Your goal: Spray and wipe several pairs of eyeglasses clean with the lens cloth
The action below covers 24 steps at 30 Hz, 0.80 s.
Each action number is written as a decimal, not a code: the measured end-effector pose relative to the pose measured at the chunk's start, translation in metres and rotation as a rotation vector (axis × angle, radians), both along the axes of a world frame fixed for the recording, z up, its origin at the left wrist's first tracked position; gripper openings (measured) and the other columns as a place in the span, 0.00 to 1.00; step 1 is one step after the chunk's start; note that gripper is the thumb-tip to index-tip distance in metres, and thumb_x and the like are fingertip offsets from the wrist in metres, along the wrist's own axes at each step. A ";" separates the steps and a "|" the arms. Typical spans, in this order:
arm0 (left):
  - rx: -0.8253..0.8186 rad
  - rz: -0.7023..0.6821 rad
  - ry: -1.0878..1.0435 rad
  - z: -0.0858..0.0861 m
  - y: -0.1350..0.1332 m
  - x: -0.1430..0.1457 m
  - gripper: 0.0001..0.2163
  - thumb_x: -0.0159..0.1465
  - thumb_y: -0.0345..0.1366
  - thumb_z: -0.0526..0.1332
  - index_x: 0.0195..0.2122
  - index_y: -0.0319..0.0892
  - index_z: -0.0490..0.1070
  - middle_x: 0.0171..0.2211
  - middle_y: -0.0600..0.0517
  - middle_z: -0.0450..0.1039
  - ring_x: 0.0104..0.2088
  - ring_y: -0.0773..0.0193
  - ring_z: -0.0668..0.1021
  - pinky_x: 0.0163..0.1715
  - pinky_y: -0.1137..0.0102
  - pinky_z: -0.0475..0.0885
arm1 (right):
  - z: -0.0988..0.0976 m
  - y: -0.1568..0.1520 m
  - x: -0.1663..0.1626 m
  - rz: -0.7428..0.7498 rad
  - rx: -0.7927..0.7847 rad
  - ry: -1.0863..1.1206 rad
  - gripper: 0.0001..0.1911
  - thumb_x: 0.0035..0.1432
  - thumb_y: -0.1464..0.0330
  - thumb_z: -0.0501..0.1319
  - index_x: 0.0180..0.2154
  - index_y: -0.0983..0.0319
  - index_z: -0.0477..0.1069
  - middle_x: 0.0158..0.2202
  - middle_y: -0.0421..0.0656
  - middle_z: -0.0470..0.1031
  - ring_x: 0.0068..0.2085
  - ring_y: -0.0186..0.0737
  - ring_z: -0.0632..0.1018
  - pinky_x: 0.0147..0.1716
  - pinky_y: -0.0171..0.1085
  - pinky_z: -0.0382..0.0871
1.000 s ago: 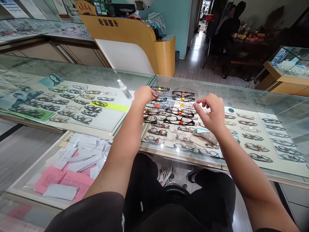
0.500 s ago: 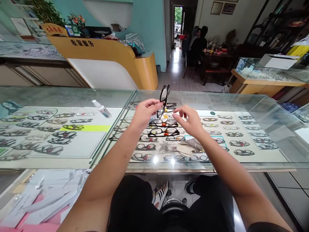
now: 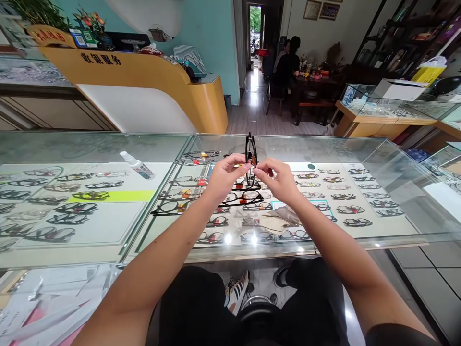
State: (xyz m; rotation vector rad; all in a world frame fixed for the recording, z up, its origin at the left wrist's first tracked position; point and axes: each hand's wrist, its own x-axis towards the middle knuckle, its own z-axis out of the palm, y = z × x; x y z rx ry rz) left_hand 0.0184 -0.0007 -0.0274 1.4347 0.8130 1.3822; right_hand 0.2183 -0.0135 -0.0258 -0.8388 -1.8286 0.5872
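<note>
A black pair of glasses [image 3: 250,153] with an orange tag is held upright above the glass counter [image 3: 324,149]. My left hand [image 3: 225,177] pinches it from the left side, fingers closed on the frame. My right hand [image 3: 279,179] pinches it from the right, fingertips meeting the left hand's. Below the hands, several more black frames with orange and red tags [image 3: 248,197] lie on the counter top. A beige cleaning cloth [image 3: 277,220] lies on the glass just under my right wrist.
A small white spray bottle [image 3: 138,166] lies on the left counter. Rows of glasses [image 3: 345,197] fill the cases under the glass. A yellow reception desk [image 3: 144,81] stands behind. People sit at a dark table [image 3: 309,84] at the back. A stool and feet show below.
The glasses were picked up off the counter by my left hand and raised. My right hand has come in and now grips them too. The camera view tilted upward.
</note>
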 end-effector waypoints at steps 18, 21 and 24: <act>-0.073 0.037 0.056 -0.002 0.012 -0.013 0.21 0.56 0.55 0.79 0.36 0.45 0.79 0.40 0.49 0.81 0.42 0.60 0.80 0.47 0.67 0.75 | 0.012 0.004 0.021 -0.326 -0.075 -0.080 0.17 0.73 0.52 0.61 0.41 0.57 0.80 0.24 0.37 0.80 0.24 0.37 0.74 0.34 0.40 0.65; -0.079 0.015 0.106 -0.003 0.015 -0.017 0.21 0.57 0.56 0.78 0.35 0.44 0.79 0.37 0.50 0.78 0.35 0.63 0.77 0.40 0.68 0.74 | 0.014 0.007 0.028 -0.434 -0.041 -0.018 0.16 0.74 0.53 0.61 0.44 0.57 0.79 0.32 0.41 0.87 0.27 0.40 0.81 0.35 0.41 0.69; -0.032 0.010 0.178 -0.004 0.018 -0.020 0.19 0.59 0.54 0.77 0.34 0.44 0.78 0.35 0.51 0.76 0.37 0.62 0.77 0.41 0.68 0.74 | 0.017 0.010 0.036 -0.522 0.056 0.019 0.15 0.73 0.53 0.61 0.45 0.57 0.79 0.38 0.44 0.88 0.33 0.43 0.84 0.39 0.43 0.74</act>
